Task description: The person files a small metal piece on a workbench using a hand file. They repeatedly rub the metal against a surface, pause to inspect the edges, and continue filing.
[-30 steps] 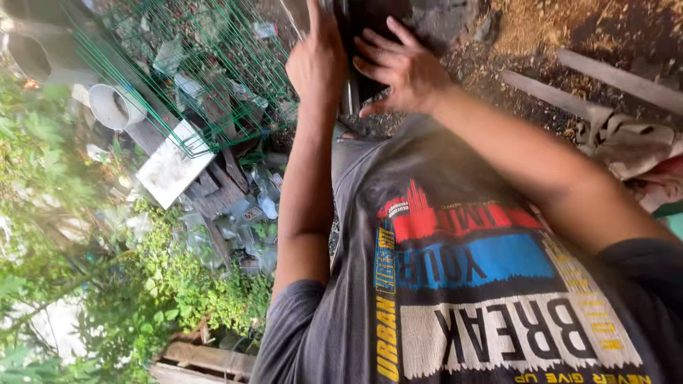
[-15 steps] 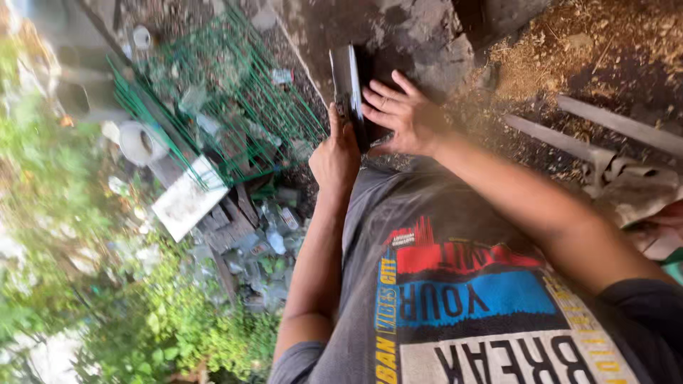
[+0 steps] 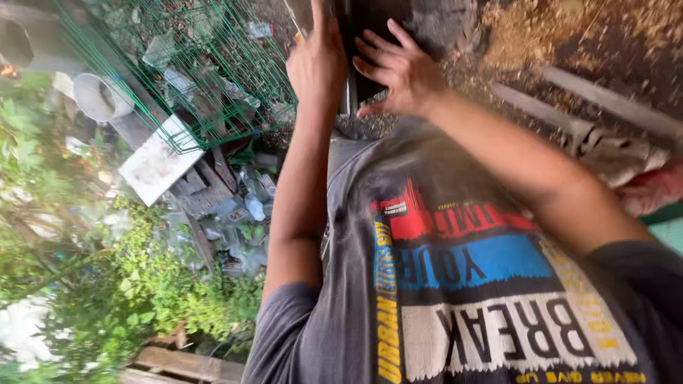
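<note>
Left of the hands: green wire mesh (image 3: 206, 71) over debris, a white board (image 3: 158, 162) and a pale pipe end (image 3: 99, 98) further out. Left hand (image 3: 316, 60): arm straight, raised, palm flat against the side of a dark upright panel (image 3: 346, 71), fingers together pointing up. Panel sits between both hands, touching each. Right hand (image 3: 398, 71): elbow bent, forearm coming in from the right, fingers spread and pressed on the panel's face. Neither hand pinches anything. Grey printed shirt (image 3: 469, 284) below the hands. Right of the hands: sawdust-strewn ground (image 3: 541, 35).
</note>
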